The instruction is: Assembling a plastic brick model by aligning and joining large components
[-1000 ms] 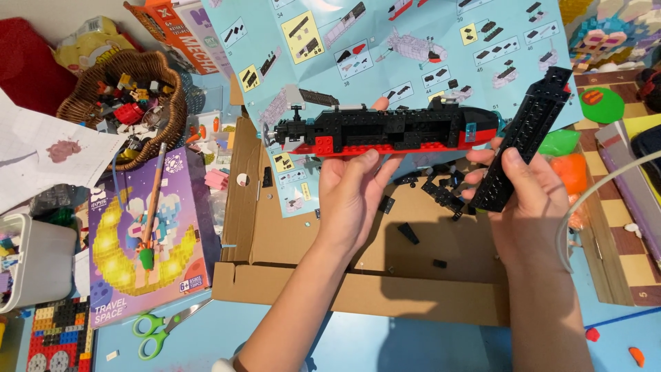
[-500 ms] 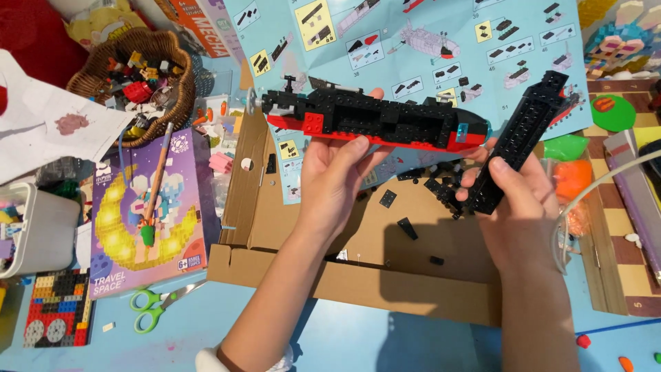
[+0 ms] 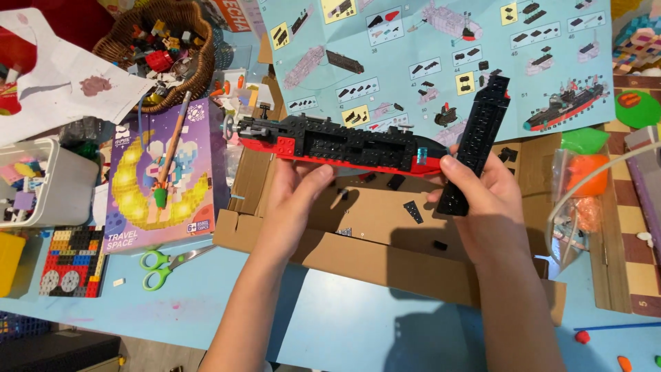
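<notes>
I am at a hobby table in a home, a play corner by the look of it; my landmark is the flattened cardboard box (image 3: 385,234) on the light blue tabletop (image 3: 344,324); above it spreads a brick-building instruction sheet (image 3: 427,55); left of it lies a purple toy-set box (image 3: 165,179), with green-handled scissors (image 3: 165,265) just below that; further up-left sits a wicker basket (image 3: 162,48) full of loose bricks; far left stands a white tub (image 3: 48,186) of pieces; right of it lies orange modelling clay (image 3: 589,172).
</notes>
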